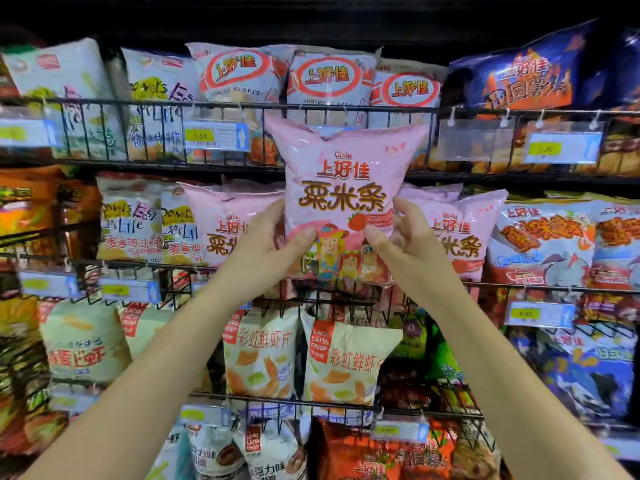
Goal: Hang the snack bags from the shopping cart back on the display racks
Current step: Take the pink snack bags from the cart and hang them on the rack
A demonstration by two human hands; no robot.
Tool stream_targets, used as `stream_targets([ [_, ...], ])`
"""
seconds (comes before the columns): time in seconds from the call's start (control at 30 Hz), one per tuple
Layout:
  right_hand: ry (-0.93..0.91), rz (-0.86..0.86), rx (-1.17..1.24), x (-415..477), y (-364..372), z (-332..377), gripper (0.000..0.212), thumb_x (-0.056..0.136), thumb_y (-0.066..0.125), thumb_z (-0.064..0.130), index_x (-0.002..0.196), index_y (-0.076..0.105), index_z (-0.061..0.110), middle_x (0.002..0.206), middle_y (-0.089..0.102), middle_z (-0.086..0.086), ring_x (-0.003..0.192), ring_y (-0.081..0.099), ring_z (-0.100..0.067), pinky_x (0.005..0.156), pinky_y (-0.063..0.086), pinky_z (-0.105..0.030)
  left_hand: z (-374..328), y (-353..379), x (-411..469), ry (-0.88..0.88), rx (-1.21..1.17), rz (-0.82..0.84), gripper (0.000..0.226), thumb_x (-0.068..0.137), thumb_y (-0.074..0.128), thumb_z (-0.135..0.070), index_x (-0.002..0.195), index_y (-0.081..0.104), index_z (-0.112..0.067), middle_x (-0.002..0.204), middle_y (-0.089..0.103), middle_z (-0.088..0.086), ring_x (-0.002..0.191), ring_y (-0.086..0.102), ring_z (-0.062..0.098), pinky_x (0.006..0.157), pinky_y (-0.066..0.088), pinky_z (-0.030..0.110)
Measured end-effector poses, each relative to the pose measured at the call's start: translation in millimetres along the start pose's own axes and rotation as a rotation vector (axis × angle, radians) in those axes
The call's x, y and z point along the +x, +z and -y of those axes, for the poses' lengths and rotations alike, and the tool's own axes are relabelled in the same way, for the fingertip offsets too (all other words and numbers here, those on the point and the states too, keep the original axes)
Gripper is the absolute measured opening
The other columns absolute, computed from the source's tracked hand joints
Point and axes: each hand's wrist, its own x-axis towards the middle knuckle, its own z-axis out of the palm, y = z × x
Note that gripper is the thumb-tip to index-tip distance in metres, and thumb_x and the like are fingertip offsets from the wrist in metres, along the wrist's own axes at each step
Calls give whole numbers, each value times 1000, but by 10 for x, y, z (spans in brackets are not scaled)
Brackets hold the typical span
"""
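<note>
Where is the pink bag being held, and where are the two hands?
pink bag (343, 195): head view, the brown lettering on its front.
left hand (273, 242): head view, back of the hand.
right hand (410, 245): head view, back of the hand.

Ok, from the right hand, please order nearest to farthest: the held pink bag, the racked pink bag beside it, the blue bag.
1. The held pink bag: centre, gripped by the right hand.
2. The racked pink bag: just right of the hand.
3. The blue bag: top shelf, upper right.
</note>
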Motion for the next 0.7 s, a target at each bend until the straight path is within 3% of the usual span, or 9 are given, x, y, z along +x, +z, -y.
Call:
stream_targets([
  [0.1, 20, -38, 21, 64, 70, -85, 59, 100, 64, 34, 152, 39, 20, 130, 68, 12, 114, 68, -7, 98, 57, -40, 60, 64, 72, -43, -18, -14, 46, 99, 59, -49, 141, 41, -44, 130, 56, -29, 113, 53, -14, 88, 40, 3],
  [0.17, 14, -42, 28, 113, 78, -115, 71, 96, 66, 43, 155, 34, 21, 138, 63, 6, 122, 65, -12, 102, 55, -47, 112, 86, 131, -45, -40, -14, 54, 98, 61, -48, 147, 38, -39, 129, 57, -29, 114, 54, -11, 90, 41, 6],
  [0.3, 22, -69, 43, 194, 107, -191, 66, 99, 66, 29, 155, 33, 18, 143, 60, 2, 129, 61, -15, 104, 55, -42, 203, 97, 208, -34, -58, -20, 57, 99, 62, -45, 149, 37, -36, 127, 55, -34, 115, 52, -12, 96, 42, 16],
  [0.37, 6, -90, 34, 236, 130, -220, 70, 96, 68, 31, 155, 33, 17, 150, 54, -3, 136, 55, -20, 108, 52, -45, 265, 119, 224, -8, -70, -28, 57, 97, 62, -47, 148, 39, -35, 134, 59, -28, 123, 56, 0, 107, 45, 32],
  [0.43, 5, -90, 6, 258, 155, -267, 67, 97, 68, 24, 153, 34, 12, 150, 54, -5, 135, 56, -17, 104, 54, -35, 310, 119, 222, 10, -86, -24, 61, 94, 62, -47, 149, 39, -35, 140, 59, -21, 130, 56, 4, 112, 44, 39],
  [0.5, 18, -74, -54, 247, 181, -318, 51, 100, 64, 14, 145, 41, 9, 131, 63, 9, 114, 63, 0, 92, 53, -19, 357, 118, 227, 20, -91, 10, 58, 95, 63, -42, 148, 39, -37, 143, 58, -18, 133, 54, 2, 113, 43, 36],
  [0.57, 55, -63, -139, 201, 209, -369, 34, 101, 62, 17, 132, 48, 16, 108, 65, 21, 88, 65, 5, 79, 51, -14, 380, 128, 214, 23, -48, 44, 51, 99, 65, -33, 143, 41, -37, 140, 58, -19, 129, 53, -5, 110, 43, 27],
  [0.63, 79, -54, -187, 155, 237, -410, 24, 102, 61, 24, 125, 52, 23, 104, 70, 18, 88, 68, -4, 77, 54, -22, 389, 138, 191, 61, 29, 64, 45, 101, 63, -25, 139, 41, -37, 136, 55, -26, 121, 49, -20, 101, 39, 8],
  [0.7, 101, -32, -246, 134, 248, -425, 18, 104, 58, 29, 121, 53, 26, 102, 67, 22, 89, 64, 1, 72, 48, -17, 392, 151, 165, 68, 85, 88, 50, 103, 59, -29, 143, 33, -42, 138, 47, -31, 115, 46, -23, 95, 34, 0],
])
